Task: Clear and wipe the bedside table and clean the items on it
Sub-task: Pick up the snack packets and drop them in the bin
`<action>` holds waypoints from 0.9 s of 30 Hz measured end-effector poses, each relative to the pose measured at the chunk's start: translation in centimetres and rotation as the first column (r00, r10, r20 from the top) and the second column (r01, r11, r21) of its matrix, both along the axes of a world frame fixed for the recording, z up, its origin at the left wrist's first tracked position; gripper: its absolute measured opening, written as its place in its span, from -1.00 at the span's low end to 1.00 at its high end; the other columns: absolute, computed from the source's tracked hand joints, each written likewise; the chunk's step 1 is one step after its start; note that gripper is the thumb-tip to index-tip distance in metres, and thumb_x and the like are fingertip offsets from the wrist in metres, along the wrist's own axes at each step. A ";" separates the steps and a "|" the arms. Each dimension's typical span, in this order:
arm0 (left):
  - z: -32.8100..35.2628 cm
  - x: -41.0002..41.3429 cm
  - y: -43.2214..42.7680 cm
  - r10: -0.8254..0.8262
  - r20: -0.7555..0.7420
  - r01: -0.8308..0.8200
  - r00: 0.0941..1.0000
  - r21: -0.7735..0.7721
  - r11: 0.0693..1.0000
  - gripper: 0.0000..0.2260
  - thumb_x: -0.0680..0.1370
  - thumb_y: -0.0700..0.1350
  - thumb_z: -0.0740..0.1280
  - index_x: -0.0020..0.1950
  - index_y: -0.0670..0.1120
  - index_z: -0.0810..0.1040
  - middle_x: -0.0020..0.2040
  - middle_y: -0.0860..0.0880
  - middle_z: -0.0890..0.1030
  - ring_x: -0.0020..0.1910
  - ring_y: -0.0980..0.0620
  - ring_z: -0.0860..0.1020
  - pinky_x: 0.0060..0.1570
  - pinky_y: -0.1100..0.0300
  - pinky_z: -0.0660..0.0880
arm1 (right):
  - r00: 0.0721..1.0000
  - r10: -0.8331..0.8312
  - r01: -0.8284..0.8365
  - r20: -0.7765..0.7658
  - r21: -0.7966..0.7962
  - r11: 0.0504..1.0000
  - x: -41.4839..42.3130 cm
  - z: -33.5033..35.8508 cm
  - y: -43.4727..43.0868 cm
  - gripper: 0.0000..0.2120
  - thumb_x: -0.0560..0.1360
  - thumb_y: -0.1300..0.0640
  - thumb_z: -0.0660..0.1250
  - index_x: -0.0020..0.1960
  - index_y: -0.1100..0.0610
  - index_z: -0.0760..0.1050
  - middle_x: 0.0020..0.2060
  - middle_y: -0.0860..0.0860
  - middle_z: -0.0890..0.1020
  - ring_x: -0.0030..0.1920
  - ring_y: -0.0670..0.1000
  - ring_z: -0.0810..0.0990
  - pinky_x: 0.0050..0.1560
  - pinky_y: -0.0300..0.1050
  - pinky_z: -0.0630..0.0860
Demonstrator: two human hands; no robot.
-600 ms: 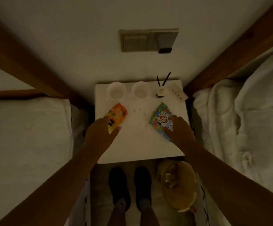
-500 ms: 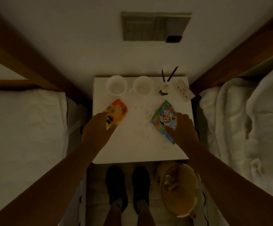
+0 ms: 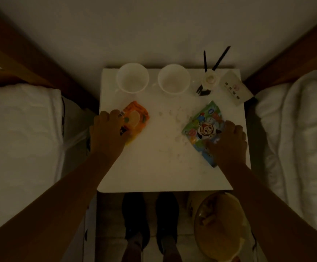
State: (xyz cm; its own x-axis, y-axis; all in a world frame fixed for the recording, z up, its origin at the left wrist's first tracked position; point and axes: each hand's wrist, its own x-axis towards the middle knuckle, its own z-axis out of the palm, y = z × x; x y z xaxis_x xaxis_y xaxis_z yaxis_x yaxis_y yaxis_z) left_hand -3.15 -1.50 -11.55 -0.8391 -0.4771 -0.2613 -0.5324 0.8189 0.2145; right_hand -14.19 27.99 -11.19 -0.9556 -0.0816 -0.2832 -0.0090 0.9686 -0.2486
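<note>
You are leaning over a white square bedside table (image 3: 165, 173). At its left side your left hand (image 3: 107, 135) is curling round a crinkly orange snack packet (image 3: 137, 118). At its right, your right hand (image 3: 227, 144) is gripping a green cartoon-printed packet (image 3: 204, 127), probably clearing both so the crumbs (image 3: 172, 129) in the middle can be wiped.

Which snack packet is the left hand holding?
The left hand grips the orange plastic snack packet; the right hand grips the green cartoon-printed packet.

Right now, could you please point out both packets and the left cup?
orange packet (image 3: 141, 112): head view, upper right corner.
green packet (image 3: 205, 127): head view, printed middle.
left cup (image 3: 132, 78): head view, inside bottom.
</note>
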 end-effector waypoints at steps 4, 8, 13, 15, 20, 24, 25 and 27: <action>0.3 0.7 0.6 0.053 -0.071 -0.049 0.996 0.047 0.998 -0.76 0.50 -0.01 0.38 0.04 -0.15 0.53 0.00 -0.17 0.52 -0.01 -0.17 0.47 -0.05 -0.06 0.48 | 0.994 -0.093 0.108 0.065 -0.290 0.951 0.2 -0.1 0.6 -0.68 0.45 0.17 0.42 0.14 0.19 0.41 0.05 0.16 0.52 0.05 0.17 0.53 -0.06 -0.01 0.52; 1.4 2.2 1.8 0.383 -0.006 -0.347 0.924 0.407 0.845 -0.88 0.53 -0.07 0.34 -0.11 -0.10 0.47 -0.21 -0.01 0.50 -0.29 0.07 0.44 -0.37 0.19 0.33 | 0.995 0.000 0.039 0.096 -0.406 0.913 2.1 1.0 0.9 -0.87 0.52 0.16 0.37 -0.04 0.07 0.42 -0.18 -0.04 0.53 -0.28 -0.18 0.48 -0.42 -0.48 0.39; 4.3 4.2 5.5 0.413 -0.019 -0.325 0.910 0.585 0.743 -0.86 0.54 -0.12 0.31 -0.22 0.03 0.45 -0.28 0.05 0.52 -0.33 0.09 0.48 -0.42 0.21 0.33 | 0.990 -0.074 0.122 0.123 -0.452 0.884 6.4 4.3 2.1 -0.89 0.53 0.09 0.37 -0.06 0.06 0.43 -0.27 -0.17 0.52 -0.29 -0.26 0.51 -0.49 -0.46 0.41; 5.5 5.1 8.0 0.394 -0.020 -0.284 0.919 0.660 0.695 -0.89 0.58 -0.10 0.29 -0.14 -0.06 0.51 -0.24 -0.03 0.56 -0.28 0.00 0.53 -0.36 0.15 0.43 | 0.980 -0.123 0.179 0.157 -0.427 0.886 8.5 5.4 3.5 -0.87 0.52 0.07 0.37 -0.06 0.09 0.44 -0.23 -0.06 0.57 -0.27 -0.11 0.57 -0.40 -0.34 0.49; 8.1 7.5 16.0 0.288 -0.025 -0.172 0.957 0.751 0.637 -0.79 0.63 -0.03 0.21 -0.14 -0.12 0.45 -0.24 -0.09 0.55 -0.31 -0.03 0.51 -0.34 0.08 0.43 | 0.929 -0.264 0.356 0.259 -0.436 0.827 14.7 7.0 9.2 -0.91 0.53 0.07 0.34 -0.09 -0.03 0.43 -0.21 -0.08 0.60 -0.25 -0.11 0.65 -0.43 -0.27 0.53; 7.5 10.6 22.2 0.206 0.031 -0.154 0.978 0.774 0.614 -0.74 0.62 -0.05 0.20 -0.27 -0.03 0.31 -0.38 0.00 0.37 -0.49 0.16 0.32 -0.49 0.31 0.24 | 0.883 -0.379 0.460 0.276 -0.357 0.813 18.9 5.7 14.4 -0.84 0.52 0.10 0.36 0.07 0.11 0.48 -0.20 -0.04 0.59 -0.26 -0.09 0.61 -0.37 -0.21 0.50; 6.8 11.4 23.8 0.180 0.052 -0.153 0.982 0.777 0.611 -0.73 0.61 -0.04 0.21 -0.29 0.00 0.31 -0.39 0.03 0.36 -0.51 0.19 0.32 -0.51 0.33 0.25 | 0.877 -0.405 0.474 0.260 -0.328 0.817 19.7 5.1 16.1 -0.83 0.52 0.11 0.36 0.08 0.12 0.48 -0.21 -0.02 0.58 -0.28 -0.08 0.59 -0.37 -0.19 0.48; 5.1 12.8 26.4 0.129 0.091 -0.152 0.987 0.761 0.631 -0.73 0.60 -0.04 0.25 -0.30 0.02 0.31 -0.39 0.06 0.35 -0.48 0.18 0.33 -0.49 0.32 0.26 | 0.874 -0.411 0.474 0.261 -0.268 0.838 21.0 3.5 18.8 -0.84 0.51 0.12 0.35 0.07 0.13 0.49 -0.19 0.03 0.60 -0.29 -0.07 0.56 -0.34 -0.15 0.49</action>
